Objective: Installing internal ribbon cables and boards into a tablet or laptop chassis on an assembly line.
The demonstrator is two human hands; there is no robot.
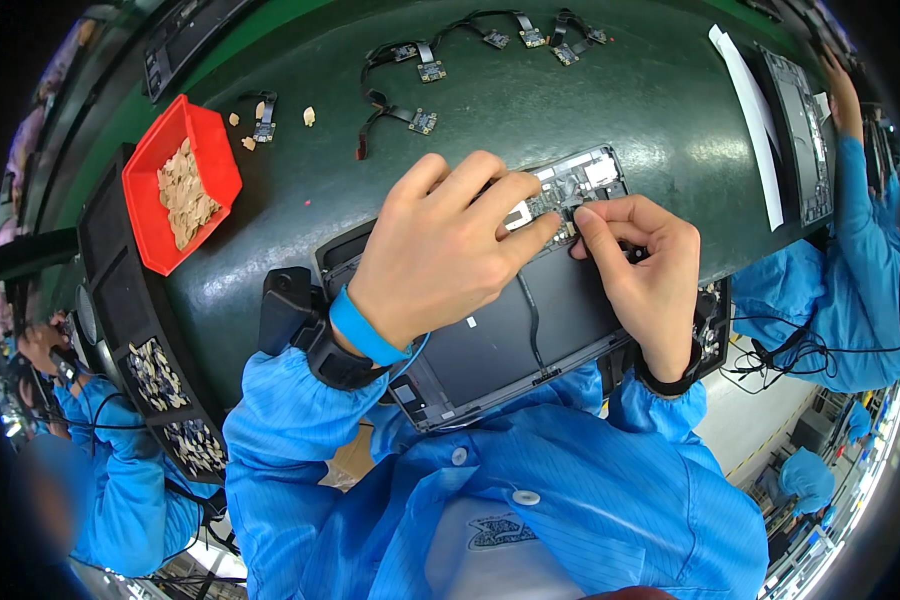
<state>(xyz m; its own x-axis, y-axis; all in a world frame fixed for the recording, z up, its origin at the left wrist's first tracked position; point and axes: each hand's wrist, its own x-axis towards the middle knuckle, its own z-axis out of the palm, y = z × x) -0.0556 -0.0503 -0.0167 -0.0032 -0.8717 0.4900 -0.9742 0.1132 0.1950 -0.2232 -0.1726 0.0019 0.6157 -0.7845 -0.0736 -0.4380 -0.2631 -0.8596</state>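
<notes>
Head view: left hand (pixel 440 250) presses flat, fingers spread, while right hand (pixel 645 275) pinches a small part on the opened laptop (pixel 530 330); slipping fingertips could damage its circuit board (pixel 570 190).

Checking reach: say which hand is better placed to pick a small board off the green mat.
Probably left. The left hand lies nearer the small boards; the right hand pinches a part on the open laptop.
</notes>
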